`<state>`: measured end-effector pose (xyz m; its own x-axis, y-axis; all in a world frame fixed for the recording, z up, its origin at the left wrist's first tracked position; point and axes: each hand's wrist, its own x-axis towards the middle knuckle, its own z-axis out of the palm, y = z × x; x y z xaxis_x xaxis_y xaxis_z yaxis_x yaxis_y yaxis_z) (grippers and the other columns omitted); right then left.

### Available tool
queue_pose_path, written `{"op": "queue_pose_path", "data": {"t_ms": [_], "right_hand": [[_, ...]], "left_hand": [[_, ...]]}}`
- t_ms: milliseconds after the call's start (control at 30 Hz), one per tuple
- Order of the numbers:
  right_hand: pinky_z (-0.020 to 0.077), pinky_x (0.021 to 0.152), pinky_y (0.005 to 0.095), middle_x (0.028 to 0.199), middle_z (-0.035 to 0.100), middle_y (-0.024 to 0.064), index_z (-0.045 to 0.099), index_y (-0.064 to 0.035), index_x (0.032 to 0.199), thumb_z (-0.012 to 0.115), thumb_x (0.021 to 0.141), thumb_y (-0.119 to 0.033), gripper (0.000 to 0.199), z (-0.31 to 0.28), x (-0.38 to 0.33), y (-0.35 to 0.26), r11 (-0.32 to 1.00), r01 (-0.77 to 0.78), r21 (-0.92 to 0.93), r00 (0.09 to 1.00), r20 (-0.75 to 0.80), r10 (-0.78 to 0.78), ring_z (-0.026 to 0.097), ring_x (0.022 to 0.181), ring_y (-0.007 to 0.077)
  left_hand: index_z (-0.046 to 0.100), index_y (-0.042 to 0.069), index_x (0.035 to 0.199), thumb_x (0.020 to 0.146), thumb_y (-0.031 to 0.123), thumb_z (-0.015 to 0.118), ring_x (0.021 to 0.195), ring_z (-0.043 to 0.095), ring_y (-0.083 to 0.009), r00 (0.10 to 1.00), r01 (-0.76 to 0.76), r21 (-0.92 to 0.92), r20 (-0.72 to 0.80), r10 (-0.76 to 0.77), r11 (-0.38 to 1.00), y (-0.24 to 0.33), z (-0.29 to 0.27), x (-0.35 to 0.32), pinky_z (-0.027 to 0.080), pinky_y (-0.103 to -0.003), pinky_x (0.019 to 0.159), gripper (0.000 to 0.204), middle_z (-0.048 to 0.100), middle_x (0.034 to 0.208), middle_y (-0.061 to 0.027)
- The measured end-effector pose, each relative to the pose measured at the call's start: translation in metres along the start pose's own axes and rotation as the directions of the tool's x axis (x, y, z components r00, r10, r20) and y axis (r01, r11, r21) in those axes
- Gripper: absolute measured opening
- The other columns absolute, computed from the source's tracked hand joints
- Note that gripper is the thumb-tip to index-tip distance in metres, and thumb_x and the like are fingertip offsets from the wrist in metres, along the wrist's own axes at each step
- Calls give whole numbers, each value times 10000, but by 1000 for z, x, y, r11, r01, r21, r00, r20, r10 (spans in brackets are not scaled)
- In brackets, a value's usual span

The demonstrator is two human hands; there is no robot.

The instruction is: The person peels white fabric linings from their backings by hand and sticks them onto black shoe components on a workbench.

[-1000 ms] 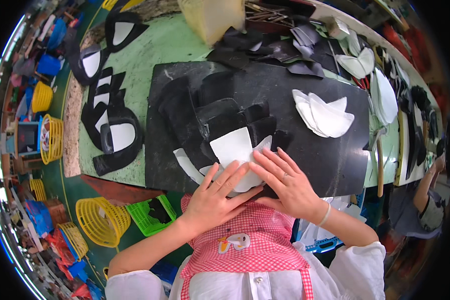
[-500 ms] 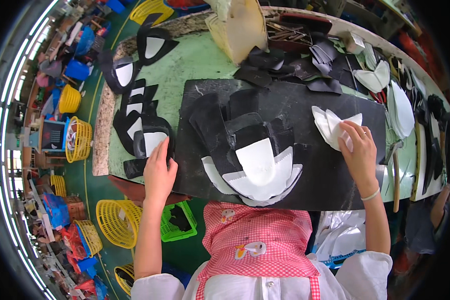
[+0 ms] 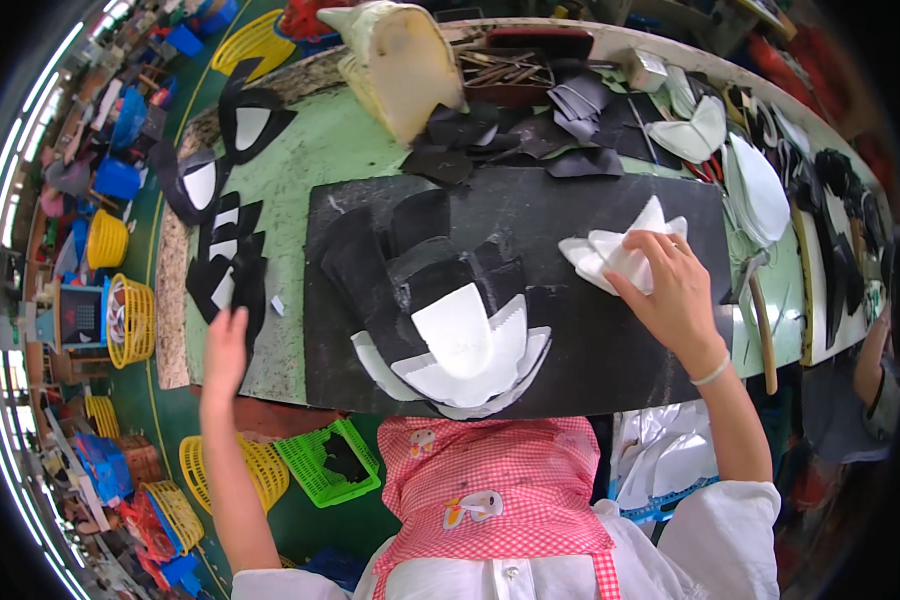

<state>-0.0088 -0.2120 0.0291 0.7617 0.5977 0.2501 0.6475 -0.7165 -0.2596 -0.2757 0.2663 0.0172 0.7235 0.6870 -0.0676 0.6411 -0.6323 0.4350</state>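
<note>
My left hand [image 3: 224,360] is at the left end of the bench, slightly blurred, its fingers stretched out and holding nothing I can see. Just beyond its fingertips lies an overlapping row of black shoe-upper pieces with white patches [image 3: 222,287]. My right hand [image 3: 672,290] has thumb and fingers closed around a fanned bunch of pointed white pieces [image 3: 592,262] on the right side of the black mat [image 3: 610,370]. In the middle of the mat, large white toe-shaped pieces [image 3: 453,330] overlap black pieces [image 3: 355,265].
Black scraps [image 3: 530,140] and a tray of tools [image 3: 505,72] lie at the back, beside a yellowish container [image 3: 400,75]. A wooden-handled hammer [image 3: 762,330] rests at the right edge. Below the bench are a green basket [image 3: 330,465] and a yellow basket [image 3: 232,470].
My left hand has left the front black-and-white piece, which no longer shows there; a small white scrap is now visible nearby. My right hand has shifted the white bunch. The whole view has swung.
</note>
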Motion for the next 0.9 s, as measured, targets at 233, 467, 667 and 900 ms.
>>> {"op": "queue_pose_path", "data": {"t_ms": [233, 467, 667, 900], "right_hand": [[537, 742, 390, 981, 659, 63, 615, -56, 930, 736, 772, -214, 254, 12, -4, -1, 988, -41, -147, 999, 7, 43, 633, 951, 259], [549, 720, 366, 849, 701, 112, 662, -30, 936, 681, 800, -132, 171, -2, 3, 14, 983, -161, 87, 984, 90, 153, 697, 807, 268], [518, 704, 274, 838, 704, 66, 687, -19, 978, 641, 879, -48, 113, -49, 7, 38, 928, -275, 253, 924, -197, 327, 663, 765, 133], [485, 702, 230, 890, 669, 17, 690, -42, 1067, 649, 928, -84, 151, -69, 1, 61, 928, -248, 278, 825, -442, 353, 601, 779, 81]], "left_hand": [[533, -90, 1329, 1049, 232, 473, 1233, 540, -230, 921, -231, -349, -378, 89, 908, 131, 2, -58, 374, -362, 1073, 431, 580, 1345, -181], [618, 288, 1329, 791, 290, 732, 1341, 462, -302, 481, -748, -310, 357, 801, 587, 181, 67, -94, 290, -593, 1117, 550, 403, 1525, -122], [707, 77, 1018, 794, -25, 634, 1041, 606, -266, 775, -631, -194, -163, 610, 751, 151, 40, -68, 466, -363, 905, 256, 665, 1075, -61], [663, 58, 1030, 857, 75, 696, 801, 585, -221, 967, -194, 3, -169, 191, 981, 25, 58, -15, 480, -358, 738, 178, 601, 819, -75]]}}
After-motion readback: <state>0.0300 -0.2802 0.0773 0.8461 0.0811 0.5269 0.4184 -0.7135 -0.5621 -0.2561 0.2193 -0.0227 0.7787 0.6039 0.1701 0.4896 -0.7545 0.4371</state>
